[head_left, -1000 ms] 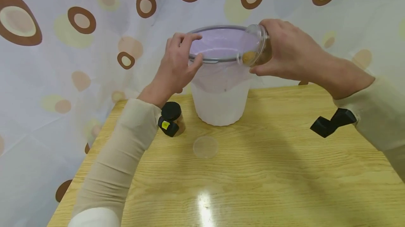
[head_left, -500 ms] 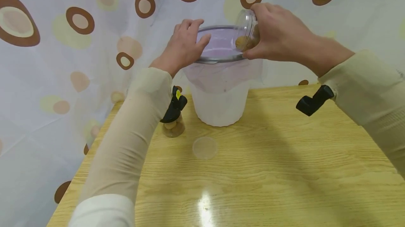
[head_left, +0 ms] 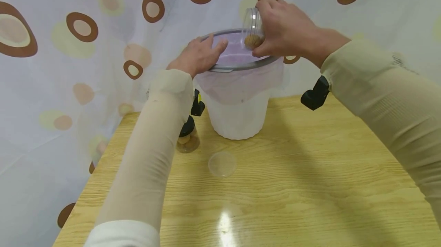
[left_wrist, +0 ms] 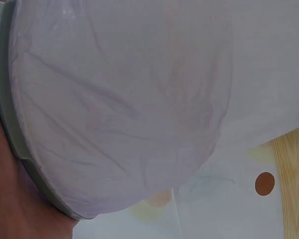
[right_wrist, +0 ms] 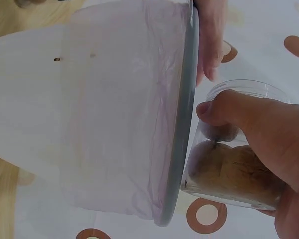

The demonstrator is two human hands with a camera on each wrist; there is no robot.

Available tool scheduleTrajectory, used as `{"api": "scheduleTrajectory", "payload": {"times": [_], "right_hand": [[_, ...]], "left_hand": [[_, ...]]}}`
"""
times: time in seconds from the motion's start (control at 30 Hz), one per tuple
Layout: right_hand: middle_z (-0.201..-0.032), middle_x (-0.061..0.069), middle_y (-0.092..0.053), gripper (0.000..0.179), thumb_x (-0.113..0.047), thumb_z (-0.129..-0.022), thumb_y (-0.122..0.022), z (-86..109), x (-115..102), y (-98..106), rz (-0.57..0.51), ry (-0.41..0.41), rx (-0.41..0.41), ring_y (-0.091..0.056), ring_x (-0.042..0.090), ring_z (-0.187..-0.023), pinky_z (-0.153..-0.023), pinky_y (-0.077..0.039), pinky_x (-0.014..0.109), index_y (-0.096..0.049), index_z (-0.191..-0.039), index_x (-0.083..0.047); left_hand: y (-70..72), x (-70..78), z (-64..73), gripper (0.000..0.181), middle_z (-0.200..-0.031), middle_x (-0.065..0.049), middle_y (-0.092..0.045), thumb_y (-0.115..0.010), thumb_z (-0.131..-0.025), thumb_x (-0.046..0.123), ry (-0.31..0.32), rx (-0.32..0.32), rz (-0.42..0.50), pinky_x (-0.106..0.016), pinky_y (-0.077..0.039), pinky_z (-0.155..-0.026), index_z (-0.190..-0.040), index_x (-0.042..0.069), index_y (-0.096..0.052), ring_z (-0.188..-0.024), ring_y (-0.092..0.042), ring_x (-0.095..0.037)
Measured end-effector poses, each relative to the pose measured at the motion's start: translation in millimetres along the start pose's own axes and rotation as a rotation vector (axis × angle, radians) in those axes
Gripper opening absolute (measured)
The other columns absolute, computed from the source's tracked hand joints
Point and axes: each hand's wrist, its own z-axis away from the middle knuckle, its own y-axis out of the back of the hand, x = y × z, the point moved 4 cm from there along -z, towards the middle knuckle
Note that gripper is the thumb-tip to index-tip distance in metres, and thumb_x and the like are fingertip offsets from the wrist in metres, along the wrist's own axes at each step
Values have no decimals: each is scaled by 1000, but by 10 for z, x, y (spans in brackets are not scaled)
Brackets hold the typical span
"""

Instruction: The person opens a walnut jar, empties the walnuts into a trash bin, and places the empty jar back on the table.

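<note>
My right hand (head_left: 289,28) grips a clear plastic jar (head_left: 252,25), tipped on its side with its mouth facing left over the bin. Inside the jar lie several brown rounded pieces (right_wrist: 229,167), a little wrinkled. The white bin (head_left: 238,120) stands on the table, lined with a thin purple bag (head_left: 241,84) that a grey rim ring (head_left: 241,67) holds around the top. At the left of that ring rests my left hand (head_left: 198,56), fingers and thumb extended over the opening. The bin's bottom is hidden.
Below my left forearm stands a second jar (head_left: 188,145) with a black lid and brownish contents, partly covered by the sleeve. A thin clear disc (head_left: 222,164) lies flat on the wooden table (head_left: 293,193). Behind the bin hangs a patterned cloth (head_left: 113,48).
My right hand has carried the jar up and leftward, from the bin's right rim to above the opening. My left hand has lifted, then come down onto the left rim.
</note>
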Motion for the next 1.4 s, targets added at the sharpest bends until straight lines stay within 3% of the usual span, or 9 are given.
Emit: {"api": "scheduleTrajectory", "payload": {"times": [0.2,0.5,0.83,1.03,1.4], "right_hand": [[-121,26,-49,89,-32,-79,-80,-58,1,-24,21,2,-17,-46,41,-107,-101,-45,55,-33,-141,9],[-113,26,-49,79,-32,-78,-78,-103,104,-37,93,43,-4,-44,42,-105,-100,-39,56,-38,-131,11],[-116,30,-47,73,-24,-80,-75,-95,239,-36,285,119,-22,-42,47,-111,-108,-30,60,-36,-131,12],[-122,32,-46,77,-16,-78,-80,-46,247,-34,377,172,31,-42,47,-115,-112,-31,58,-36,-134,12],[-115,29,-45,82,-14,-67,-88,-32,245,-3,442,279,89,-41,44,-109,-107,-34,57,-38,-127,12]], "left_hand": [[-9,-9,79,82,-167,-13,-4,-9,-96,72,47,-52,-27,-48,-7,-125,-161,22,-3,-155,-1,-32],[19,76,75,83,-166,-16,-13,-6,-98,68,36,-51,-74,-45,-10,-125,-161,14,-8,-154,-11,-33],[-17,116,31,85,-165,-16,-16,-5,-98,68,40,-38,-74,-43,-11,-125,-160,10,-10,-153,-13,-34],[-14,136,6,85,-164,-17,-17,-6,-98,68,43,-27,-79,-42,-11,-125,-160,9,-12,-153,-14,-34],[-31,123,-4,89,-164,-17,-18,-6,-97,70,60,-22,-61,-42,-12,-125,-160,8,-14,-153,-16,-33]]}}
